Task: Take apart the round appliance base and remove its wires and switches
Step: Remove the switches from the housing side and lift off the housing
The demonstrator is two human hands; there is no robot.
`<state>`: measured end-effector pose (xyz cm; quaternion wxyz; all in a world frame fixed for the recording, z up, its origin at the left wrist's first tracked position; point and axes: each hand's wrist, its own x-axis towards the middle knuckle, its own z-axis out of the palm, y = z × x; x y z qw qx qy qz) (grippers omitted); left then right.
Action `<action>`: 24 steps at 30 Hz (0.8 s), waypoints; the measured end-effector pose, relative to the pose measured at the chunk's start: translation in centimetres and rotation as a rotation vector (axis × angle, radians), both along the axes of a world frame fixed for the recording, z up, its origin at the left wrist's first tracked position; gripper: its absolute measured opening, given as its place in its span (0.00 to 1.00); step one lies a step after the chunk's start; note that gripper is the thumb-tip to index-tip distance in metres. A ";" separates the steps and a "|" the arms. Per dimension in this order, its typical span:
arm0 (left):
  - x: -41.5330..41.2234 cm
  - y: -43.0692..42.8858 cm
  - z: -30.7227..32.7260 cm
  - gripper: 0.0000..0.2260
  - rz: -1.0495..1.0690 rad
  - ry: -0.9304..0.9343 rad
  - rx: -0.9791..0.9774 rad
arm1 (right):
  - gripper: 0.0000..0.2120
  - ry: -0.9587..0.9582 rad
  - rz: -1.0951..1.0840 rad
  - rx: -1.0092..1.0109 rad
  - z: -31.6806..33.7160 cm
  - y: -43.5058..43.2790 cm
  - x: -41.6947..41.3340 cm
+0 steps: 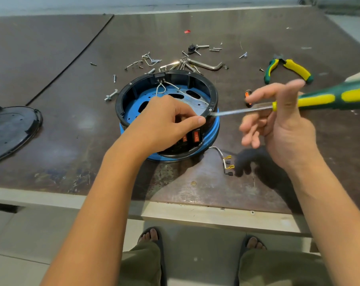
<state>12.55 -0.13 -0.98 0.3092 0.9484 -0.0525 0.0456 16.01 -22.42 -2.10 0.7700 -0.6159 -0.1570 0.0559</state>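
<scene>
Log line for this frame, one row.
left hand: grips base rim | right hand: holds screwdriver, tip at rim | switches: mounted | wires: attached inside

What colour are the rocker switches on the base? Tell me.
Red rocker switches, seen in head view.

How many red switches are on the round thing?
2. The left switch and the right switch sit side by side on the near wall of the base, just under the left hand. The hand may hide more.
</scene>
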 end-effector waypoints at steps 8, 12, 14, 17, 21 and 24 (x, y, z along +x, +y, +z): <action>0.3 -0.5 -0.6 0.12 0.067 -0.095 0.027 | 0.19 -0.295 -0.170 -0.356 -1.8 1.9 0.2; 0.4 -0.5 -0.5 0.13 0.065 -0.102 0.034 | 0.19 -0.409 -0.090 -0.527 -2.9 3.8 -0.1; 0.4 -0.6 -0.5 0.14 0.062 -0.104 0.036 | 0.17 -0.466 -0.093 -0.546 -3.0 3.9 0.2; 0.5 -0.6 -0.6 0.13 0.059 -0.108 0.051 | 0.16 -0.537 -0.106 -0.571 -3.0 4.0 0.1; 0.5 -0.4 -0.6 0.14 0.042 -0.113 0.059 | 0.15 -0.547 -0.115 -0.571 -3.0 4.4 -0.2; 0.6 -0.4 -0.6 0.13 0.042 -0.112 0.061 | 0.16 -0.598 -0.145 -0.597 -3.1 4.8 -0.3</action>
